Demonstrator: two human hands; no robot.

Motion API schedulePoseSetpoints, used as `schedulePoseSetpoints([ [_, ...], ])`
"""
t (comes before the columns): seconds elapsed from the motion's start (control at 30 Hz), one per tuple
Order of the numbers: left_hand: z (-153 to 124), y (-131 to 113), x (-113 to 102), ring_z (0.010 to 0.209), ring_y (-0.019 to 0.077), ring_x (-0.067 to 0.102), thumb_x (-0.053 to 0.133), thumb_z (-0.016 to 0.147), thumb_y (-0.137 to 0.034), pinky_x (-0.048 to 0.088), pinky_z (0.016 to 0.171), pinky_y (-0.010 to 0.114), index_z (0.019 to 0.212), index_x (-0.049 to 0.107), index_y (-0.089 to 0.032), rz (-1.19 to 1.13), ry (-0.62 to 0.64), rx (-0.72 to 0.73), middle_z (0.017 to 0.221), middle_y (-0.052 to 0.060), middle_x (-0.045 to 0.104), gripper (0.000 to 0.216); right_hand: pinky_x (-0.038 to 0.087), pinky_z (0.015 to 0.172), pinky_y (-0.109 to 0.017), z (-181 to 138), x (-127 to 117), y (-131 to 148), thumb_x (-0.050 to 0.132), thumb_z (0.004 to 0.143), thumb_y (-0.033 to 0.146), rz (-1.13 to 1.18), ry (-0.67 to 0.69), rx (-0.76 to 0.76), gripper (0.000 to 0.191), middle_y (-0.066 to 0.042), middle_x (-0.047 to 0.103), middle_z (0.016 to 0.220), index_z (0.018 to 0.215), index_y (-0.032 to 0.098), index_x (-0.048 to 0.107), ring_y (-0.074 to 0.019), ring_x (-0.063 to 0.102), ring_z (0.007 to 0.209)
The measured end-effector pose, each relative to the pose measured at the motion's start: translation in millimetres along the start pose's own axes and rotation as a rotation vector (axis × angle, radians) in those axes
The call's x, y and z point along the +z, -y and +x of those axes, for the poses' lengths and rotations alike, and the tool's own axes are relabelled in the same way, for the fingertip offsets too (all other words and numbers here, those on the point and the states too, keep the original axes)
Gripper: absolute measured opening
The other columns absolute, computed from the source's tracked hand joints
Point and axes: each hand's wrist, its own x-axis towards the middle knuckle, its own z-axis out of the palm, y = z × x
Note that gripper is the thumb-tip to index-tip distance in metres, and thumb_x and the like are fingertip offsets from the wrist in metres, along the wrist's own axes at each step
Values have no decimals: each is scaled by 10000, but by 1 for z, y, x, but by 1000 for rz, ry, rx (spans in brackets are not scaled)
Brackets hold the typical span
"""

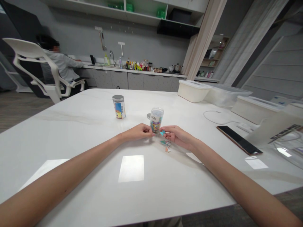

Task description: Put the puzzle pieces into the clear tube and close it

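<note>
My left hand (pixel 139 131) rests on the white table (pixel 94 151), fingers curled in a pinch next to the base of an open clear jar (pixel 156 119) with a colourful label. My right hand (pixel 174 135) is closed around a small blue piece (pixel 162 133), its fingertips almost meeting those of the left hand. A few small coloured pieces (pixel 167 146) lie on the table under the right hand. The jar's lid (pixel 148 116) lies just behind it. A second jar (pixel 118 106) with a grey lid stands upright farther back to the left.
A dark phone (pixel 239 139) and a white cable (pixel 217 121) lie at the right. White lidded bins (pixel 193 90) line the far right edge. A person (pixel 60 64) sits at the counter beyond a white chair (pixel 35 67) at the back left.
</note>
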Motion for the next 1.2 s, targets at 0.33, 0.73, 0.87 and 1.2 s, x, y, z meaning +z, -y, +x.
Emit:
schedulePoseSetpoints([
  [0.33, 1, 4, 0, 514, 72, 283, 617, 747, -550, 197, 484, 214, 601, 468, -158, 8, -6, 13, 538, -65, 342, 444, 519, 666, -182, 0, -2, -2, 746, 730, 103, -16, -7, 30, 234, -39, 709, 853, 957, 147, 708, -88, 638, 749],
  [0.73, 1, 2, 0, 517, 70, 273, 626, 732, -562, 188, 479, 216, 592, 462, -157, -4, -7, -1, 544, -60, 337, 459, 478, 518, -159, -3, 1, 2, 766, 695, 98, -45, -46, 58, 220, -7, 660, 722, 887, 146, 669, -80, 613, 628],
  [0.87, 1, 1, 0, 520, 71, 279, 626, 726, -569, 191, 480, 214, 595, 466, -155, -4, -6, -2, 543, -59, 340, 463, 442, 488, -168, -4, 2, 2, 778, 699, 123, -71, -66, 66, 247, 20, 623, 650, 920, 147, 669, -53, 509, 516],
  [1.2, 1, 2, -1, 512, 69, 264, 655, 721, -547, 183, 478, 217, 592, 461, -160, -11, -6, -3, 538, -66, 329, 451, 489, 643, -189, 1, -4, -4, 781, 668, 101, 0, -30, 35, 195, -16, 682, 764, 804, 148, 649, -85, 627, 710],
])
